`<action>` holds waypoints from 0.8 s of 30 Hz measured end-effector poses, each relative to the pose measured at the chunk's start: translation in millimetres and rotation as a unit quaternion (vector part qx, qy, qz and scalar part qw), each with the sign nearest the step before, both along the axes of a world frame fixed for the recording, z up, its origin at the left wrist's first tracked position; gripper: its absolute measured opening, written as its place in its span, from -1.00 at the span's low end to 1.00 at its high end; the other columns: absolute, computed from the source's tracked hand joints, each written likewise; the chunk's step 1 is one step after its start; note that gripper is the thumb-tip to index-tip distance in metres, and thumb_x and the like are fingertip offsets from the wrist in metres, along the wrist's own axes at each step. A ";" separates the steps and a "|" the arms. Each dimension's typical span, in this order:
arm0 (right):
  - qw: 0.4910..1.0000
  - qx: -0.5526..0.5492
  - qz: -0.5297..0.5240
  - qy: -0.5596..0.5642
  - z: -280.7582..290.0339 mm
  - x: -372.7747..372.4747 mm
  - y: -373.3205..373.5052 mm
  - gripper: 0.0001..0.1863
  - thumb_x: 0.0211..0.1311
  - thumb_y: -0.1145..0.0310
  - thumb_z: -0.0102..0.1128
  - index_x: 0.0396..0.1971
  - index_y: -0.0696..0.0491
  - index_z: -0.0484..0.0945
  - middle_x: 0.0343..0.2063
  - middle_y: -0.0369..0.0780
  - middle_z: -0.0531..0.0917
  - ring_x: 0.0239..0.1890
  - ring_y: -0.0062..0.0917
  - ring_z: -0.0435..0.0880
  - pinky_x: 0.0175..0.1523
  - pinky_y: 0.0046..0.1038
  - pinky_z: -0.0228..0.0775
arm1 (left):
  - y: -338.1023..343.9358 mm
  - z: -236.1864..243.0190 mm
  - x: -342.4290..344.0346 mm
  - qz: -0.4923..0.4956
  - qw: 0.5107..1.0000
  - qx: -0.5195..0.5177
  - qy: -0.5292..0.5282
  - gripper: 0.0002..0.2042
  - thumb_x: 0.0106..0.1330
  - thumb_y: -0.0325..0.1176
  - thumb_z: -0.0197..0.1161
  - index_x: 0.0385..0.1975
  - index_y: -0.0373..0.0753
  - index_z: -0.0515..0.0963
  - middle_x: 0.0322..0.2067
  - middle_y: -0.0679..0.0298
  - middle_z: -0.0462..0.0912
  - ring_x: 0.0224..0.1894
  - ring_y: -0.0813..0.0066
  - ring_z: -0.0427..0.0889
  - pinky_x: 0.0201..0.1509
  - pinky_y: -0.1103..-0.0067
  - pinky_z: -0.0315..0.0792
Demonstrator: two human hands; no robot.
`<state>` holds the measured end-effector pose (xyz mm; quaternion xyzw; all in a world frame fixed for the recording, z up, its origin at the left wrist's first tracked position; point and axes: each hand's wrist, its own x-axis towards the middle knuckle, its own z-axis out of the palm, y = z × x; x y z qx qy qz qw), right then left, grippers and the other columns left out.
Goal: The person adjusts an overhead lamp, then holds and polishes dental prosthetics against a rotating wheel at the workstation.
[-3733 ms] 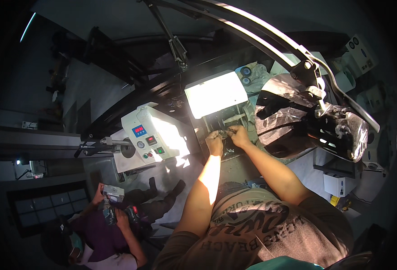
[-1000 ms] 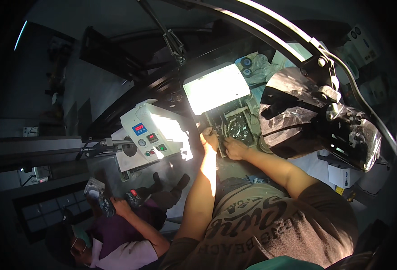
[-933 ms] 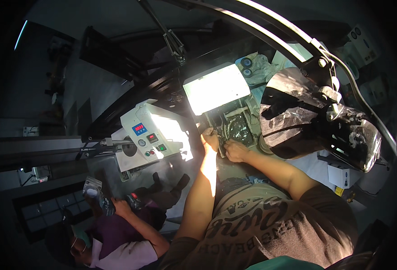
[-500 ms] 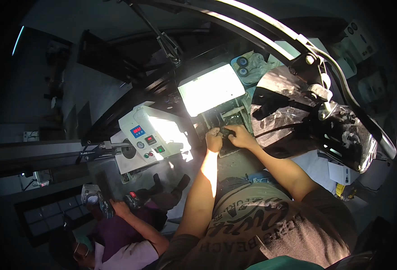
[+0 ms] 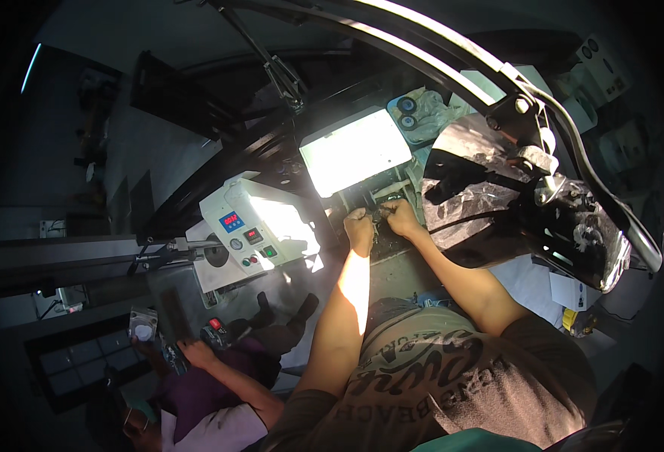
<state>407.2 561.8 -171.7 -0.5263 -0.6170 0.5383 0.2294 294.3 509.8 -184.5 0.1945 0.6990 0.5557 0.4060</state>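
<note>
- Dark stringy material (image 5: 378, 217) lies between our two hands, in front of the dark working gap of a machine whose pale cover (image 5: 356, 152) glares in the sunlight; its exact form is too small to tell.
- Room at the front: the cover's lower edge sits just beyond our knuckles, so space ahead is tight, while a pale, dusty ledge (image 5: 396, 273) lies bare between our forearms and our shirt.
- Room at the sides: on the left, a white control box (image 5: 230, 230) stands apart from our forearm, with grey floor (image 5: 280, 290) showing below it; on the right, a large dark hood (image 5: 471, 192) wrapped in film comes near our right hand and forearm.
- Overhead, a curved metal arm (image 5: 433, 56) sweeps across to the hood, well apart from our hands.
- Our left hand (image 5: 358, 226) is narrow, fingers curled in, its forearm rising steeply; whether it grips the material we cannot tell.
- Our right hand (image 5: 399, 218) is bent inward, thumb and fingers pinched on the material, its forearm slanting up from the lower right.
</note>
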 end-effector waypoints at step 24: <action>1.000 0.023 0.010 -0.005 -4.7 3.9 -8.1 -0.76 0.04 0.48 0.15 -0.26 0.23 0.58 -0.32 -0.01 0.64 -0.31 -0.40 0.64 -0.15 -0.48 0.40 | -5.8 2.5 1.3 -0.036 0.999 0.003 0.007 -0.81 0.03 -0.66 0.03 -0.36 -0.51 0.53 -0.50 0.22 0.60 -0.51 0.59 0.50 -0.46 0.68 0.35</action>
